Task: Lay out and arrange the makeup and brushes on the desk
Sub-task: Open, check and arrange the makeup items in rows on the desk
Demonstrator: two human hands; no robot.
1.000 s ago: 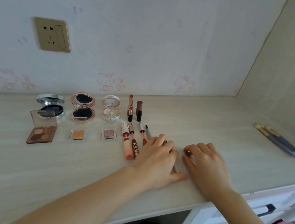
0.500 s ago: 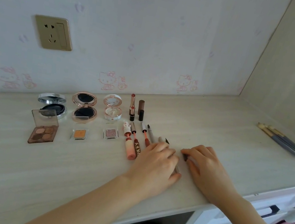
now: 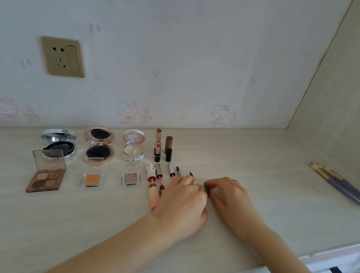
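Three open compacts stand in a back row: silver (image 3: 58,142), rose-gold (image 3: 99,146) and white floral (image 3: 133,148). In front lie a brown eyeshadow palette (image 3: 47,175), an orange pan (image 3: 92,180) and a pink pan (image 3: 131,178). Two lipsticks (image 3: 157,145) stand beside several lip glosses and pens (image 3: 158,176) laid in a row. My left hand (image 3: 182,206) lies palm down on the rightmost pens, with a dark eyeliner pen tip (image 3: 191,174) poking out past its fingers. My right hand (image 3: 233,198) pinches a small dark piece (image 3: 208,188) at its fingertips.
Three long makeup brushes (image 3: 343,186) lie together at the far right near the side wall. The desk (image 3: 265,165) ends at a front edge, with white drawers (image 3: 330,271) below it. A wall socket (image 3: 62,57) sits above the compacts.
Both hands have shifted slightly on the pens at the end of the row. The dark pen tip now shows beyond my left fingers. The other makeup has not moved.
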